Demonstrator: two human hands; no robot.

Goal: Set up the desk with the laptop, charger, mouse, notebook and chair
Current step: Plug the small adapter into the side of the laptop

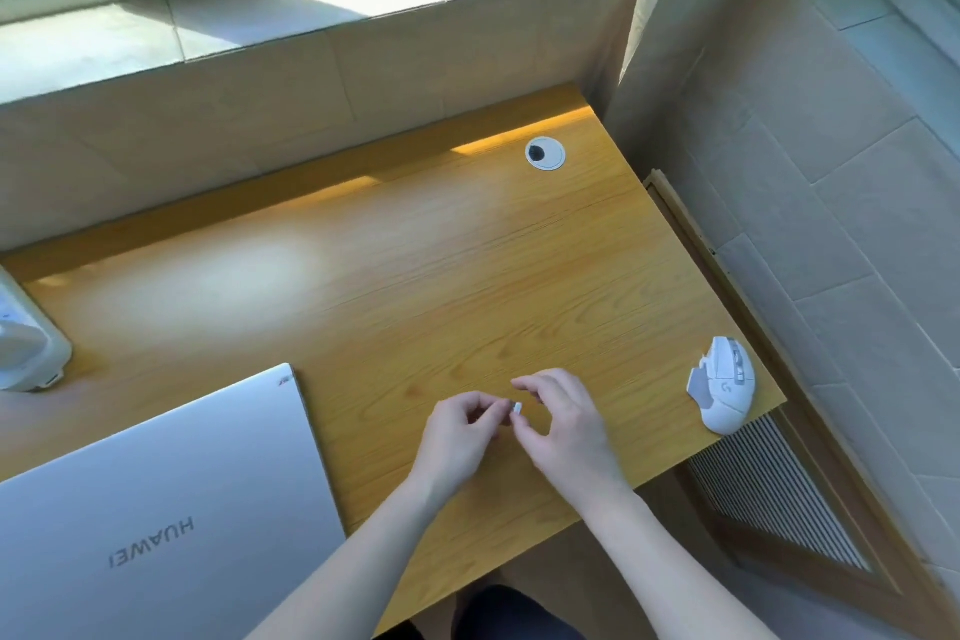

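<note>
A closed silver laptop lies on the wooden desk at the lower left. A white mouse rests near the desk's right edge, with part of its shell off. Over the desk's front middle, my left hand and my right hand meet. A tiny white piece, perhaps the mouse's USB receiver, is pinched between their fingertips. Which hand carries it is hard to tell; both touch it. No charger, notebook or chair shows.
A round white cable grommet sits at the desk's back right. A white device stands at the left edge. A tiled windowsill runs behind the desk. A slatted radiator cover lies below the desk's right side.
</note>
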